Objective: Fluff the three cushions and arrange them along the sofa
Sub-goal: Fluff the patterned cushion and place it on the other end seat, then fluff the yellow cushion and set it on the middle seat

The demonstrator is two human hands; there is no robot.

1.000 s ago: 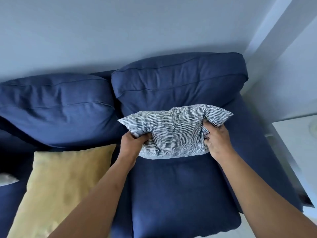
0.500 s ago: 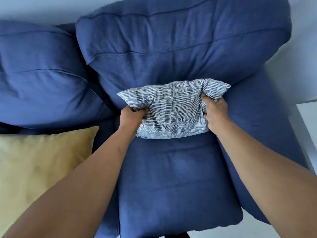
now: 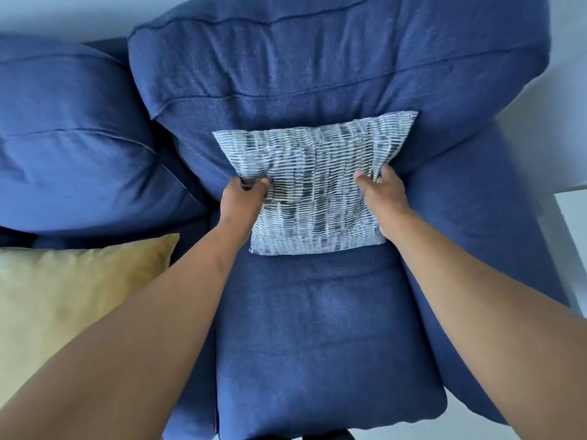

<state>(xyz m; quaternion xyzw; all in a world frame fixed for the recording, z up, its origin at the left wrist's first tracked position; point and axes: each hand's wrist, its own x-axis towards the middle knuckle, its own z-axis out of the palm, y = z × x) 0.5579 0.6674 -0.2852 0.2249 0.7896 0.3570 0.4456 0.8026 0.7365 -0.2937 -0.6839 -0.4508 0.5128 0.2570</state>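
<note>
A grey-and-white striped cushion (image 3: 314, 182) leans against the right back pillow of the blue sofa (image 3: 317, 328), its lower edge on the seat. My left hand (image 3: 243, 201) grips its left side, fingers closed on the fabric. My right hand (image 3: 386, 198) holds its right side, thumb pressed on the front. A yellow cushion (image 3: 73, 306) lies flat on the left seat, partly under my left forearm. A third cushion is not in view.
The sofa's left back pillow (image 3: 73, 147) sits beside the right one (image 3: 317, 65). The right armrest (image 3: 482, 233) borders a pale wall and a white surface (image 3: 571, 236) at the far right.
The striped cushion went from squeezed and bunched between my hands to spread out flat and set upright against the back pillow. The camera moved closer to the sofa.
</note>
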